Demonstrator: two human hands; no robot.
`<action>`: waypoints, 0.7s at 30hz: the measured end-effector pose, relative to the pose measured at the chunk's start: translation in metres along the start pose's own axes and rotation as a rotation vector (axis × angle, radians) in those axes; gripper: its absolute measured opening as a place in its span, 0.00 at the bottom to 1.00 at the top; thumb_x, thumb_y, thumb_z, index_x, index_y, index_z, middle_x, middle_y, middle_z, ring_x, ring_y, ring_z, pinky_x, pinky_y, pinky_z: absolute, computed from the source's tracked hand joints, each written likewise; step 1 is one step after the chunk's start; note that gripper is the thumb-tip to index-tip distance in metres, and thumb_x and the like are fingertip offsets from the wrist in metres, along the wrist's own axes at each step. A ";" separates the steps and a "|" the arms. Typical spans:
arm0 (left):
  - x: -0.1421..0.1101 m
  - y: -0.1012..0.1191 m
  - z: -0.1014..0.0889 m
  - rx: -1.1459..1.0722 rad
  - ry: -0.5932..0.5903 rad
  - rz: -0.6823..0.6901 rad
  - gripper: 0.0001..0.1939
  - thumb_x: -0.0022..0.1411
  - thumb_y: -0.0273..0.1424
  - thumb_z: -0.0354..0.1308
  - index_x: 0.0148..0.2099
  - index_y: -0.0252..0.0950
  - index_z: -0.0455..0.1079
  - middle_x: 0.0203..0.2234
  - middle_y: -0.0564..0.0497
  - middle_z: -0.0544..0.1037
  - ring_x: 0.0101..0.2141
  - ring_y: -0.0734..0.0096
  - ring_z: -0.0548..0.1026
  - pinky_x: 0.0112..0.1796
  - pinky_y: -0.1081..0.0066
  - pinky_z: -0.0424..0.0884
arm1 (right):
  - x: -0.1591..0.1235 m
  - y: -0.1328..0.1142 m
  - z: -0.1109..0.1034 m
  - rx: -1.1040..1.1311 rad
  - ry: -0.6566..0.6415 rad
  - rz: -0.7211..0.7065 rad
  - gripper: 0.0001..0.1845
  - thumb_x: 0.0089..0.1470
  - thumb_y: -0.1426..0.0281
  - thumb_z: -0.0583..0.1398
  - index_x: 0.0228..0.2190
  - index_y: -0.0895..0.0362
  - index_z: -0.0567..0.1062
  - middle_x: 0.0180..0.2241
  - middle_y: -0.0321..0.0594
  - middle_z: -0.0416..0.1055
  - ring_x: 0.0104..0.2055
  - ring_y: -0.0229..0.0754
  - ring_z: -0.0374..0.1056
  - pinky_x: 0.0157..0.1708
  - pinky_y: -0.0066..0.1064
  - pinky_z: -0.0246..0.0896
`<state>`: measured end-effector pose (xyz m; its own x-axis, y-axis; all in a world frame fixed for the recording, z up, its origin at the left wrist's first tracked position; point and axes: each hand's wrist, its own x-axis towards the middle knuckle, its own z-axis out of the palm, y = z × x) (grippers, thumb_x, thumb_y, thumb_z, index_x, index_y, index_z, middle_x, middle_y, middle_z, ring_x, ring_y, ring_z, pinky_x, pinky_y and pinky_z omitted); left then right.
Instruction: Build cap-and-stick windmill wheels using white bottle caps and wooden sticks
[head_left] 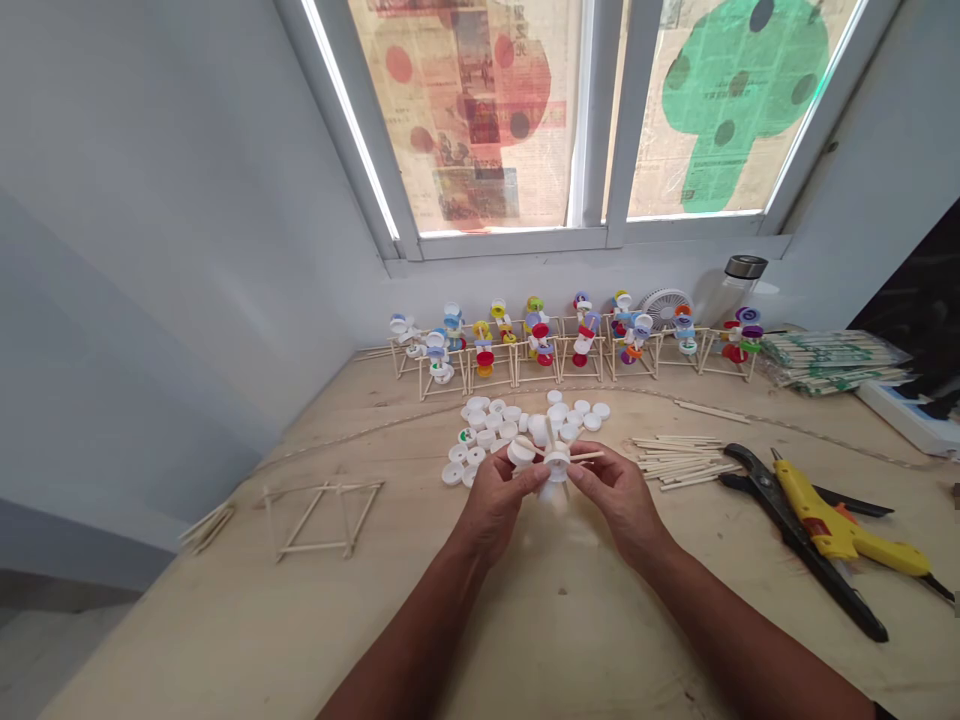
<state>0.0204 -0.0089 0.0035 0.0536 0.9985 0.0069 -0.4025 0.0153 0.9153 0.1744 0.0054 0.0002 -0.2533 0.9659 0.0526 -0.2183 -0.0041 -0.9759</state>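
Both hands hold a small wheel [556,462] made of white bottle caps on thin wooden sticks, just above the wooden table [540,620]. My left hand [499,497] pinches its left side, fingers closed near a white cap on a spoke. My right hand [616,492] grips the right side, thumb and fingers closed by a stick that points right. Behind the wheel lies a pile of loose white bottle caps [517,425].
A row of finished stick-and-cap wheels on frames [570,345] lines the back wall. Loose sticks [679,458], black pliers [795,535] and a yellow glue gun [847,525] lie to the right. A stick frame [330,518] lies at left. A small fan [666,305] and packed chopsticks [832,360] sit at back right.
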 end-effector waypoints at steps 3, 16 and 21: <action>0.001 0.000 -0.001 -0.025 0.026 0.003 0.17 0.44 0.34 0.68 0.37 0.35 0.73 0.30 0.50 0.76 0.34 0.67 0.72 0.38 0.69 0.65 | 0.000 0.000 0.001 0.000 0.010 -0.005 0.19 0.43 0.59 0.67 0.37 0.55 0.75 0.34 0.41 0.77 0.39 0.47 0.70 0.41 0.37 0.63; -0.002 0.000 0.006 -0.088 0.018 -0.039 0.18 0.41 0.32 0.70 0.37 0.34 0.74 0.30 0.48 0.78 0.35 0.64 0.74 0.41 0.66 0.64 | 0.000 0.002 0.002 0.068 0.007 -0.011 0.16 0.43 0.62 0.68 0.36 0.54 0.77 0.33 0.38 0.78 0.38 0.43 0.72 0.40 0.34 0.63; 0.001 0.015 -0.006 -0.136 0.169 0.037 0.19 0.38 0.33 0.72 0.35 0.34 0.75 0.29 0.50 0.79 0.32 0.67 0.75 0.36 0.70 0.66 | 0.003 0.000 -0.005 -0.160 0.068 -0.086 0.17 0.48 0.59 0.63 0.38 0.55 0.76 0.38 0.41 0.77 0.44 0.46 0.69 0.44 0.36 0.61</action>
<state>0.0091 -0.0068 0.0147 -0.1130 0.9929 -0.0383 -0.5212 -0.0264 0.8530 0.1782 0.0099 -0.0005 -0.1752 0.9762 0.1281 -0.0820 0.1152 -0.9900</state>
